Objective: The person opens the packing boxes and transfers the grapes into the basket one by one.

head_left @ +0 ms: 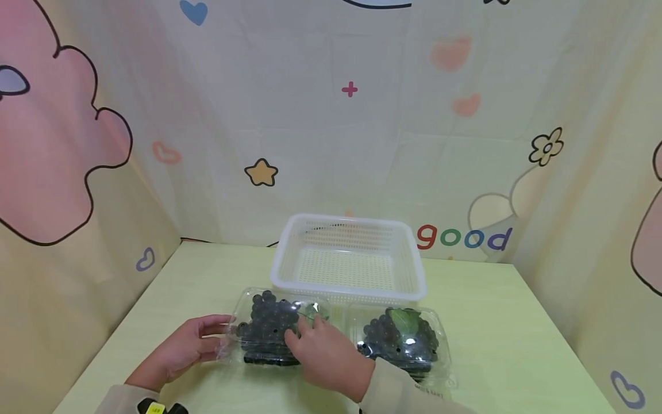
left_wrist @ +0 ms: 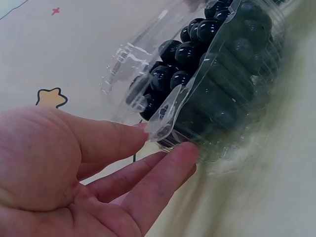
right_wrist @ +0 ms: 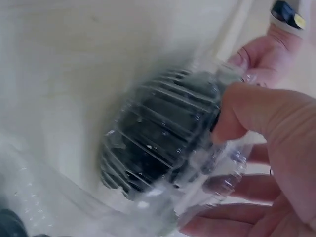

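A clear plastic clamshell box (head_left: 258, 357) of dark grapes (head_left: 266, 322) lies in front of the white basket, both hands on it. At its left end my left hand (head_left: 186, 348) pinches the corner tab (left_wrist: 165, 118) between thumb and fingers, as the left wrist view shows. My right hand (head_left: 328, 356) reaches over the box's right part and grips its lid, thumb (right_wrist: 237, 111) bent at the front side and fingers (right_wrist: 237, 187) spread across the top. A green leaf (head_left: 316, 311) shows under the lid, partly hidden by that hand.
A second clear box (head_left: 443, 345) of dark grapes with a green leaf (head_left: 405, 321) stands to the right, partly behind the right sleeve (head_left: 398, 391). Behind both boxes is a white perforated basket (head_left: 283, 286). A printed curtain (head_left: 331, 144) closes off the pale table (head_left: 496, 322) at the back.
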`<state>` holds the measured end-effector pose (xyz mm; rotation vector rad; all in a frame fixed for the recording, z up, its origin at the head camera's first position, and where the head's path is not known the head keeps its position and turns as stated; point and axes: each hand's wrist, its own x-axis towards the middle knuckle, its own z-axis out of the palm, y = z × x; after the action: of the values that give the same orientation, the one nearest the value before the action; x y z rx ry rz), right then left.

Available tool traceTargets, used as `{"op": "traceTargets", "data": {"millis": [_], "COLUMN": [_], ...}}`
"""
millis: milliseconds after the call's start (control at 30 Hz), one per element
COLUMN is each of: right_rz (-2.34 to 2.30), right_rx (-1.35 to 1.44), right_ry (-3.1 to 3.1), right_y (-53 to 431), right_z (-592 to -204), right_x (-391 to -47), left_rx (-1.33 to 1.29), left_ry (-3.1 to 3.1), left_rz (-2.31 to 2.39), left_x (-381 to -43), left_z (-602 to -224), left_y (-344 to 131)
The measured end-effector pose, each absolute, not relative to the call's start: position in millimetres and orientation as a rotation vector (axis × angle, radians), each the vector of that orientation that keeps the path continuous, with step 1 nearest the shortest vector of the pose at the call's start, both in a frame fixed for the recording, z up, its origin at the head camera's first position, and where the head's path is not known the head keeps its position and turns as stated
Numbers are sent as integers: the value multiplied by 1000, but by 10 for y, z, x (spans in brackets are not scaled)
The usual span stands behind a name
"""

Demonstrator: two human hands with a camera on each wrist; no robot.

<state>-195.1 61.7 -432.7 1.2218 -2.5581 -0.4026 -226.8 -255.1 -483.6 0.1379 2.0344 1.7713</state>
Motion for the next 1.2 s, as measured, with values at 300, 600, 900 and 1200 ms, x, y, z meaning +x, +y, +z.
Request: {"op": "traceTargets", "data": {"millis": [300, 600, 900, 1200], "right_rz": [-263, -128, 78, 387], "right_rx": [1315, 1308, 1321, 1332], "right_ry": [-2758, -2699, -2603, -2601], "right_y": [601, 708, 778, 654], "right_z": [-4170, -4154, -4102, -3997], "right_x": [-2056, -2065, -2075, -2209], "left_rx": [186, 39, -261, -307], "left_ry": [2066, 2170, 2431, 2526], "left_rz": [1769, 1828, 1804, 1698], "left_x": [-2246, -2119, -1971, -2096], "left_z": [-4852, -4890, -4963, -4828], "left_y": [-2561, -2409, -2143, -2363]}}
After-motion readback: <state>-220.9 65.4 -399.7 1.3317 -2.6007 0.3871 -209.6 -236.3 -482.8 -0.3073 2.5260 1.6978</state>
